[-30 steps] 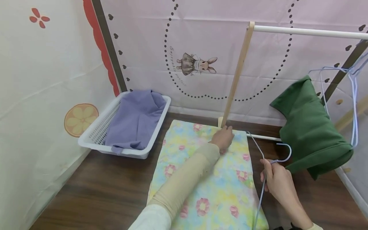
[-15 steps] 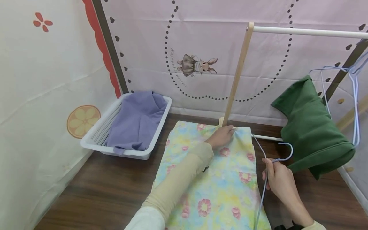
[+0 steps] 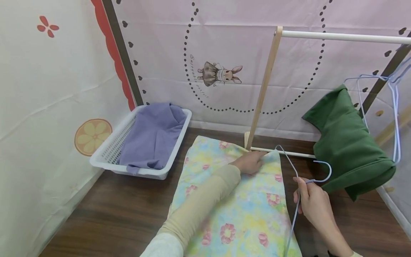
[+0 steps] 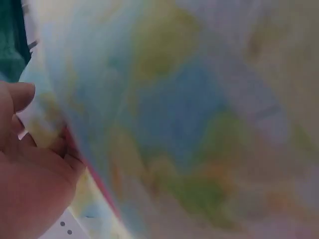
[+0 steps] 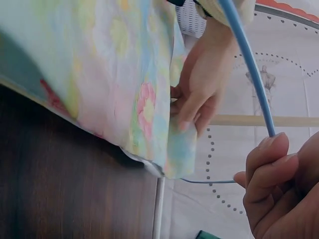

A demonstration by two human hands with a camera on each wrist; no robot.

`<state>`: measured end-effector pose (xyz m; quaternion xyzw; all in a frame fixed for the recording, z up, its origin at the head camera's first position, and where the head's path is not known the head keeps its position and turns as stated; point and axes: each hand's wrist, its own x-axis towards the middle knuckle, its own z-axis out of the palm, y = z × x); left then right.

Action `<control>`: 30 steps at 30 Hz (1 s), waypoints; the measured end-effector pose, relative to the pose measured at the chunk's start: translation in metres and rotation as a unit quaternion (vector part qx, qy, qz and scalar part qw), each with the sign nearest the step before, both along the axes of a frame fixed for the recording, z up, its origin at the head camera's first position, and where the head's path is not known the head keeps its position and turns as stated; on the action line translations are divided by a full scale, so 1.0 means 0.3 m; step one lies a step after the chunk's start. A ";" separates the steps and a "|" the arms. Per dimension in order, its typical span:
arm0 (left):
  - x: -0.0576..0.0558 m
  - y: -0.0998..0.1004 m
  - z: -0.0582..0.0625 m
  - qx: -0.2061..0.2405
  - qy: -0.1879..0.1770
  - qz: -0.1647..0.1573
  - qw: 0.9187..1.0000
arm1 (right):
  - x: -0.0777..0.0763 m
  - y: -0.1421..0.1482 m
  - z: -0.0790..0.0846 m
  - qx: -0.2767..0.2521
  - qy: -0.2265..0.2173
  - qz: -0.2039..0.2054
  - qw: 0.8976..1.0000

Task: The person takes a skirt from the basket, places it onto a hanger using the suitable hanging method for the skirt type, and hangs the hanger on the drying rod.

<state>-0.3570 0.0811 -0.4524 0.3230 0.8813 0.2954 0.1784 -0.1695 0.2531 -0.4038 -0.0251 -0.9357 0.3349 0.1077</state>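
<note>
A floral cloth [image 3: 244, 214] in yellow, blue and pink lies on the table in the head view. My left hand [image 3: 252, 162] pinches its far edge near the right corner, and that edge dips at the fingers. In the left wrist view a blurred fold of the cloth fills most of the picture. My right hand [image 3: 313, 201] grips a thin blue clothes hanger [image 5: 257, 79] close below its hook, fingers curled round the wire. One end of the hanger reaches the cloth's far right corner, and its lower arm runs along the right side.
At the left stands a white basket [image 3: 154, 174] with a purple cloth [image 3: 157, 132] inside. A rack with a wooden post [image 3: 266, 82] and white rail [image 3: 337, 36] rises behind. To the right hang a green garment [image 3: 350, 142] and several blue hangers [image 3: 396, 107].
My left hand has drawn the cloth's far edge down toward me, baring the foot of the rack post and more of the low bar. My right hand stays nearly in place, the hanger turning slightly.
</note>
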 end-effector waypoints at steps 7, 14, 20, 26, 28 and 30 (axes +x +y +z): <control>0.022 0.009 0.011 0.012 -0.029 0.011 0.999 | 0.019 -0.009 0.009 0.004 0.021 -0.003 1.000; 0.023 0.019 0.022 0.102 -0.076 0.039 0.991 | 0.022 -0.004 0.003 0.007 0.019 -0.001 1.000; 0.027 0.011 0.076 0.227 -0.092 0.085 0.966 | 0.020 0.004 -0.007 0.020 0.009 -0.001 1.000; 0.017 0.016 0.082 0.257 -0.120 0.098 0.954 | 0.021 -0.010 -0.009 0.006 -0.011 0.000 1.000; 0.015 0.023 0.064 0.218 -0.104 0.086 0.967 | 0.022 -0.016 -0.010 0.004 0.004 0.005 1.000; 0.017 0.031 0.040 0.157 -0.082 0.069 0.982 | 0.022 -0.019 -0.012 0.004 0.018 0.006 1.000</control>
